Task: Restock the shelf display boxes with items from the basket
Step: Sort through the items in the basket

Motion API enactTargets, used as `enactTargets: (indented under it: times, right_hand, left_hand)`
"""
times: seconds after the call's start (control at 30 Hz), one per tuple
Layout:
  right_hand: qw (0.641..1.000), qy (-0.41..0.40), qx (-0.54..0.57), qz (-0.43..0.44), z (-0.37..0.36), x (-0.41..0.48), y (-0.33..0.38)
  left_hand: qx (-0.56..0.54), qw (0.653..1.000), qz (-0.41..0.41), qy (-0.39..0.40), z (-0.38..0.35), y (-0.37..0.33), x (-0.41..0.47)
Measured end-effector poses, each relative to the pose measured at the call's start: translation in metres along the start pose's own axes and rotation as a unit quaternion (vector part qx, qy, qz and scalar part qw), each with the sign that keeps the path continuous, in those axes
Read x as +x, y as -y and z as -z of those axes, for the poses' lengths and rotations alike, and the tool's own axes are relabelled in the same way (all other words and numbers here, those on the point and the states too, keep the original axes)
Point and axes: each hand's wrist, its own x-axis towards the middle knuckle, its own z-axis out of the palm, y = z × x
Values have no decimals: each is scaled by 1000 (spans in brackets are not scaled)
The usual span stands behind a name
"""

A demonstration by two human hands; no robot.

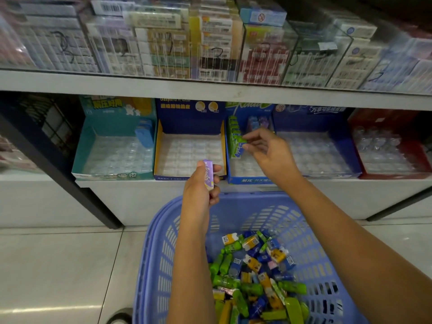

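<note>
The left hand (201,185) is holding a small purple packet (208,174) upright, its fingers clamped around it, just in front of the yellow-lined blue display box (190,157), whose clear plastic tray is sitting bare; the right hand (266,155) is reaching into the next blue display box (251,176) to the right, its thumb and fingertips (248,137) pinching a green packet (240,146) that is touching the front of a row of green packets (233,132) standing along that box's left wall; a few purple packets (258,123) are standing at the back of the same box. A teal display box (114,146) is sitting at the left of the lower shelf (140,183) with a blue item (143,134) in its back right corner; a wider blue display box (318,150) and a red display box (392,146) are sitting further right, both showing clear trays. Below both forearms, a blue plastic basket (163,253) is resting on the tiled floor (58,265), holding a loose heap of green, yellow and blue packets (259,272). On the upper shelf (210,90), clear bins (163,43) are holding stacked boxed goods.
</note>
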Motion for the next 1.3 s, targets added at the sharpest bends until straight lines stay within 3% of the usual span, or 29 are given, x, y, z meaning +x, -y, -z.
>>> enactTargets:
  times: [0.3, 0.47, 0.53, 0.63, 0.77, 0.83, 0.93, 1.0, 1.07, 1.17, 1.3]
  right_hand:
    - [986, 35, -126, 98, 0, -1, -8]
    - [979, 40, -171, 102, 3, -2, -7]
    - [991, 22, -120, 49, 8, -5, 1]
    - [990, 89, 96, -54, 15, -18, 13]
    - [981, 91, 160, -65, 35, -25, 12]
    - [985, 38, 156, -68, 51, -15, 7]
    - [991, -67, 87, -75, 71, 13, -11]
    - [995, -64, 5, -75, 73, 35, -26]
    - [994, -23, -53, -88, 69, 53, -37]
    - [980, 55, -185, -50, 61, 69, -46]
    - [975, 112, -181, -61, 59, 77, -46]
  left_hand:
    - [-17, 1000, 6, -3, -2, 0, -2]
    - [-27, 1000, -4, 8, -8, -2, -1]
    - [-4, 1000, -20, 20, -15, -1, -1]
    - [55, 995, -62, 58, -25, 7, -4]
    - [127, 982, -98, 103, -44, 15, -6]
    - [236, 957, -138, 101, -53, 19, -5]
    - [470, 846, -219, 121, -59, 29, -4]
    - [589, 762, -233, 138, -62, 37, -4]
    - [653, 704, -238, 144, -63, 43, -5]
    - [669, 685, -246, 147, -62, 45, -3]
    - [660, 695, -234, 162, -60, 42, -1]
